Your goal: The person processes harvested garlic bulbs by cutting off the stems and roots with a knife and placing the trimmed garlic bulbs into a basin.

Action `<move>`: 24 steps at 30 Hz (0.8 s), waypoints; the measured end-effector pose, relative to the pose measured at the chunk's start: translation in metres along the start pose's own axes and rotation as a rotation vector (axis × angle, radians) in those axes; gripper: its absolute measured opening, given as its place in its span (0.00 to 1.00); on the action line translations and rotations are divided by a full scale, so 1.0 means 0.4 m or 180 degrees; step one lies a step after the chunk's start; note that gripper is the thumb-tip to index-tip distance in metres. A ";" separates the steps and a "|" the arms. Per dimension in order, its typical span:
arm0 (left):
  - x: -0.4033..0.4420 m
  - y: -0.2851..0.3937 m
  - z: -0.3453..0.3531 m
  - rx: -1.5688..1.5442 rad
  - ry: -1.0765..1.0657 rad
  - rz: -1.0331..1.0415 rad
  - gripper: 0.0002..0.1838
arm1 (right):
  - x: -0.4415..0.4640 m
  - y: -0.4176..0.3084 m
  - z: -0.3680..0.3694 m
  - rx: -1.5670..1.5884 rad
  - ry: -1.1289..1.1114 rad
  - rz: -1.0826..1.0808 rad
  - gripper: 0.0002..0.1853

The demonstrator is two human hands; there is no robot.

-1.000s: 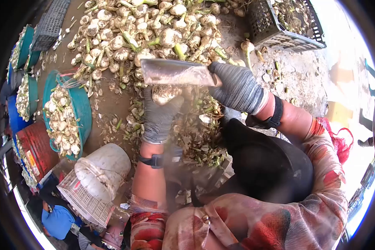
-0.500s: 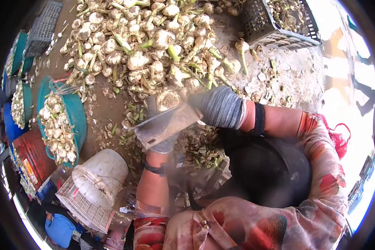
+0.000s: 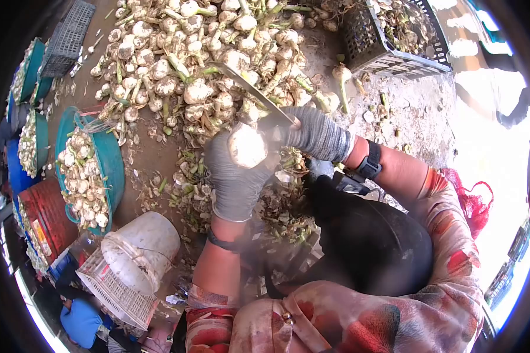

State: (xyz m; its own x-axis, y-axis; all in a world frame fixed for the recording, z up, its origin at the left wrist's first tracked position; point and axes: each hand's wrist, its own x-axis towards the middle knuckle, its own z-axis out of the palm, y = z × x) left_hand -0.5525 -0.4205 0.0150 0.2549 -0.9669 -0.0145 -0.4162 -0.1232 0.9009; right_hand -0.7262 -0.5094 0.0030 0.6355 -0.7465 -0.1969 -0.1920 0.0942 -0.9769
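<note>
My left hand (image 3: 235,185), in a grey knit glove, is closed around a garlic bulb (image 3: 248,146) whose pale, clean face is turned up. My right hand (image 3: 313,132), gloved the same way, grips a knife (image 3: 254,92). The blade points up and left, past the bulb and apart from its pale face. Its handle is hidden in the fingers. Beyond both hands spreads a heap of garlic bulbs (image 3: 218,44) with stems. Cut stems and peelings (image 3: 285,220) lie on the ground below the hands.
A black crate (image 3: 394,62) of trimmings stands at upper right. On the left are a teal tub (image 3: 116,170) of trimmed garlic, a white bucket (image 3: 153,238) on a pale plastic basket (image 3: 112,294), and a red tub (image 3: 50,215). A person in blue (image 3: 81,322) sits at lower left.
The wide blade that lay across the bulb and left hand has swung up and away. The bulb's face has gone from brown and rooty to smooth white.
</note>
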 end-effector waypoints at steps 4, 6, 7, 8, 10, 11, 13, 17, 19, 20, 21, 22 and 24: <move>-0.014 0.017 0.016 -0.0107 0.0343 0.0785 0.43 | 0.022 -0.041 0.018 -0.0366 -0.0683 0.0646 0.26; -0.016 0.011 0.014 -0.1129 0.0585 0.0462 0.44 | 0.030 0.016 0.037 -0.0483 -0.0112 -0.0706 0.27; -0.015 -0.009 0.015 -0.1548 0.0392 -0.0117 0.40 | 0.023 0.023 0.037 -0.0466 -0.0130 -0.0702 0.27; -0.019 -0.034 0.017 -0.1966 0.0207 -0.0709 0.35 | 0.011 0.029 0.039 -0.0669 -0.0282 -0.0614 0.29; -0.013 -0.079 0.013 -0.0848 -0.0243 -0.0427 0.26 | 0.003 0.008 0.039 -0.1024 -0.0552 -0.0442 0.31; -0.010 -0.101 0.011 -0.0308 -0.0423 -0.0241 0.22 | 0.003 0.000 0.027 -0.1035 -0.0560 -0.0446 0.31; -0.004 -0.111 0.009 0.0454 -0.0962 0.0024 0.19 | -0.001 -0.014 -0.008 -0.1656 -0.0832 -0.0372 0.30; -0.046 -0.145 -0.028 0.1281 -0.0749 0.0328 0.17 | -0.010 -0.059 -0.025 -0.2368 -0.0755 -0.0701 0.17; -0.048 -0.105 -0.042 0.1784 -0.0661 0.0662 0.15 | 0.017 -0.023 -0.031 -0.3123 -0.0940 -0.0195 0.14; -0.047 -0.086 -0.054 0.1218 -0.0597 -0.0206 0.16 | 0.023 0.029 -0.054 -0.3115 -0.0856 0.0164 0.15; -0.038 -0.077 -0.063 0.0636 -0.0450 -0.1045 0.16 | 0.028 0.073 -0.090 -0.3130 -0.0782 0.0455 0.16; -0.054 -0.089 -0.067 0.0641 -0.0164 -0.0643 0.14 | 0.025 0.083 -0.116 -0.3212 -0.0693 0.0514 0.18; -0.061 -0.080 -0.070 0.0212 -0.0213 -0.0880 0.13 | -0.006 0.071 -0.110 -0.2729 -0.0303 0.0558 0.19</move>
State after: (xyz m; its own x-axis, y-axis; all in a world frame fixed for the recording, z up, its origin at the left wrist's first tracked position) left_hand -0.5209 -0.3867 -0.0011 0.3094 -0.9069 -0.2860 -0.3960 -0.3964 0.8283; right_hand -0.7660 -0.5337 -0.0208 0.5966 -0.7060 -0.3816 -0.7637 -0.3532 -0.5404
